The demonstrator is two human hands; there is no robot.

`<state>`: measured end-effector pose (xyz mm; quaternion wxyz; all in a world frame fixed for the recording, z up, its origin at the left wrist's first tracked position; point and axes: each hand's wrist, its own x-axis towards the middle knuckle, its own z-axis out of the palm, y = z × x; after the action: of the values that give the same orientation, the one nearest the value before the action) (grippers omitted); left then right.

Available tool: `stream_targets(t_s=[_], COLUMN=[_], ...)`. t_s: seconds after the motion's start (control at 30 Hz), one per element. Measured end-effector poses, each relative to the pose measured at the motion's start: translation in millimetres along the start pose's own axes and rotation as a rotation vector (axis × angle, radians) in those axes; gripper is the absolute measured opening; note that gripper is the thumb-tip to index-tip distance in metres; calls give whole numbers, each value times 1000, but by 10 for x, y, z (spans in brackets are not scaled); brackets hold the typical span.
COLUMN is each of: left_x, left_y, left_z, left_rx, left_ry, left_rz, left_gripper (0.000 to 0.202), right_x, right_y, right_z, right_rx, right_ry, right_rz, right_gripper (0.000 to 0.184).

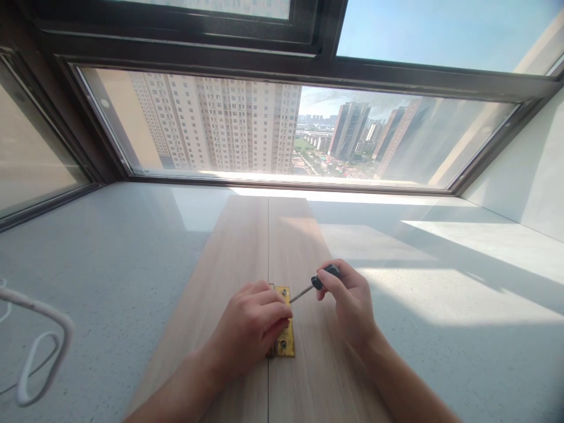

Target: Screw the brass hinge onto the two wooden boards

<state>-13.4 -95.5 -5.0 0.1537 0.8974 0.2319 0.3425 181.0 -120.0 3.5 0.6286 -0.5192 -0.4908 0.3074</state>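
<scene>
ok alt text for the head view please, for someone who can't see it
A person's left hand covers part of a gold-coloured hinge at the seam between two pale wood-grain boards, while the right hand angles a black-handled screwdriver toward it. The boards lie on a speckled white surface in front of a window overlooking tall buildings.

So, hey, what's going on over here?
A person's left hand rests over a brass-coloured hinge at the seam between two pale boards. Their right hand grips a screwdriver, its shaft angled down toward the hinge. Whether the tip touches anything isn't clear. Screw heads show on the hinge's visible leaf.
</scene>
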Motion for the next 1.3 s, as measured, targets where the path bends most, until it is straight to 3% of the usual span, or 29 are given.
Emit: stream_targets(t_s=[0.53,0.7,0.97,1.3], left_x=[3,-2,-1,20], left_y=[2,19,44,42], left_z=[19,15,2,8], left_rx=[50,2,2,-1], left_ry=[-7,27,11,22], left_rz=[4,-74,-111,-80], left_gripper=[7,5,6,9], right_x=[-14,-33,-86,-78], right_y=[35,33,-64,-80], right_z=[-16,-50,-30,-58], right_rx=[49,91,-59,-188], right_ry=[-22,-73,-183,-226], right_rz=[-23,-60,-144,-252], right_gripper=[18,14,10,8])
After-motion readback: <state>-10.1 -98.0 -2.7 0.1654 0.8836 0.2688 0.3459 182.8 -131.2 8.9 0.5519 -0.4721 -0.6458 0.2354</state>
